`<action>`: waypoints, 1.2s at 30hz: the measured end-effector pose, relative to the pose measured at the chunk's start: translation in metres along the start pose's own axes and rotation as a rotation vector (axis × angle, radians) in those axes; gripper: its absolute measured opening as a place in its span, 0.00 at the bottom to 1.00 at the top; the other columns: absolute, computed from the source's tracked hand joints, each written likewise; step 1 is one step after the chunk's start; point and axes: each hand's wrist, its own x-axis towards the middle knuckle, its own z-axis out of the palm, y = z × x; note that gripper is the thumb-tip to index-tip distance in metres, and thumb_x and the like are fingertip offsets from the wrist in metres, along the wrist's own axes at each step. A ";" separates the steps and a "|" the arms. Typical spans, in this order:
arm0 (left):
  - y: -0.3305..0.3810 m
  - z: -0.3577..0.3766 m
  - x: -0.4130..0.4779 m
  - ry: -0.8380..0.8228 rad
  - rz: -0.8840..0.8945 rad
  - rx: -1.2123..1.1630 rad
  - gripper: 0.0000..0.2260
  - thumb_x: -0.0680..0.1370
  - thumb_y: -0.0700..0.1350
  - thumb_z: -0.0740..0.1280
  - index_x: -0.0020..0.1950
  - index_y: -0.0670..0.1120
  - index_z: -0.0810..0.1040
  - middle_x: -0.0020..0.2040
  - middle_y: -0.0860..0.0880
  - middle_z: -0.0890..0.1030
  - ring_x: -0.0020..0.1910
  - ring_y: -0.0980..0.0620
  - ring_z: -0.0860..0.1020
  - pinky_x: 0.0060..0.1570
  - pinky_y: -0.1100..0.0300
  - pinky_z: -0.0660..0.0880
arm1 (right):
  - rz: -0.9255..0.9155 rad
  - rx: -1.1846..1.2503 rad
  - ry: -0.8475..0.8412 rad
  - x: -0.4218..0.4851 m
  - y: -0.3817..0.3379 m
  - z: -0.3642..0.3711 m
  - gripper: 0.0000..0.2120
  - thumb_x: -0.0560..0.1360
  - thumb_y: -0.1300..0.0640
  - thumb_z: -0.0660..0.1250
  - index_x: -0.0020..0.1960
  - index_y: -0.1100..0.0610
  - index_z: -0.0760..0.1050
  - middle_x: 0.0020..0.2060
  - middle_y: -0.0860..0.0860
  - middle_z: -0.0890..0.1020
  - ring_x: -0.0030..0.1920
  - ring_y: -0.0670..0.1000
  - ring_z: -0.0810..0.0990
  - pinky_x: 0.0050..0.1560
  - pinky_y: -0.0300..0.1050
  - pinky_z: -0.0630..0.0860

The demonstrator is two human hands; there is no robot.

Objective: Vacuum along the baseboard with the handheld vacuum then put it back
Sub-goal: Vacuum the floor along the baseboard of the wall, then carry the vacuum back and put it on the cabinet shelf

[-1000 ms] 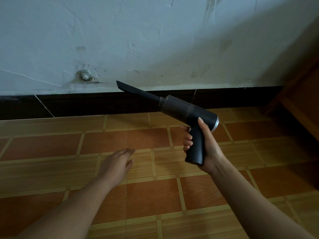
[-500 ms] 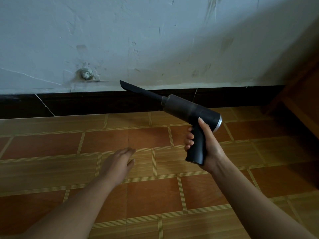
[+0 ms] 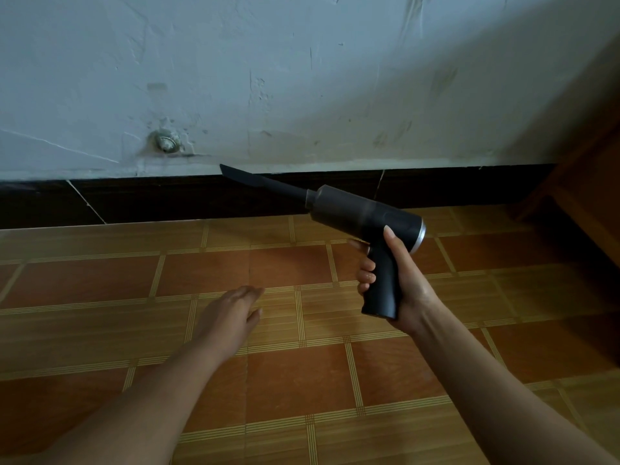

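Observation:
My right hand [image 3: 401, 280] grips the pistol handle of a black handheld vacuum [image 3: 362, 216], thumb lying up along its body. Its long narrow nozzle points up and left, with the tip at the top edge of the dark baseboard [image 3: 151, 199] where it meets the pale wall. My left hand [image 3: 231, 313] hovers low over the floor tiles with fingers straight and relaxed, holding nothing.
Orange and tan floor tiles [image 3: 285, 374] stretch from me to the baseboard. A metal bolt [image 3: 165, 141] sticks out of the scuffed wall just above the baseboard, left of the nozzle. Dark wooden furniture [image 3: 583, 196] stands at the right edge.
The vacuum and my right hand have drifted slightly to the right along the baseboard. My left hand has barely moved.

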 end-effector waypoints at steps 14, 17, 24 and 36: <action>0.000 -0.015 0.002 0.024 0.086 0.221 0.24 0.62 0.48 0.78 0.56 0.45 0.80 0.46 0.47 0.82 0.46 0.44 0.81 0.41 0.52 0.78 | 0.078 -0.155 0.092 0.001 -0.018 0.007 0.26 0.66 0.35 0.64 0.47 0.59 0.71 0.28 0.51 0.73 0.26 0.47 0.70 0.27 0.38 0.71; 0.007 -0.047 -0.002 0.048 0.070 0.295 0.25 0.59 0.51 0.80 0.53 0.46 0.81 0.44 0.47 0.82 0.43 0.45 0.81 0.37 0.54 0.78 | 0.077 -0.179 0.139 -0.009 -0.033 0.019 0.26 0.64 0.35 0.65 0.46 0.58 0.72 0.29 0.52 0.74 0.27 0.48 0.71 0.27 0.38 0.72; 0.048 -0.163 -0.025 0.047 0.112 0.397 0.25 0.60 0.48 0.79 0.55 0.44 0.81 0.49 0.44 0.83 0.49 0.43 0.81 0.46 0.46 0.78 | 0.095 -0.222 0.217 -0.072 -0.102 0.084 0.27 0.63 0.36 0.65 0.47 0.59 0.73 0.29 0.52 0.78 0.28 0.49 0.75 0.29 0.40 0.75; 0.205 -0.471 -0.060 0.125 0.259 0.206 0.24 0.66 0.35 0.75 0.62 0.42 0.76 0.57 0.40 0.79 0.54 0.40 0.79 0.51 0.46 0.77 | 0.048 -0.228 0.330 -0.272 -0.326 0.244 0.28 0.61 0.37 0.68 0.48 0.59 0.75 0.31 0.53 0.78 0.30 0.50 0.77 0.31 0.44 0.76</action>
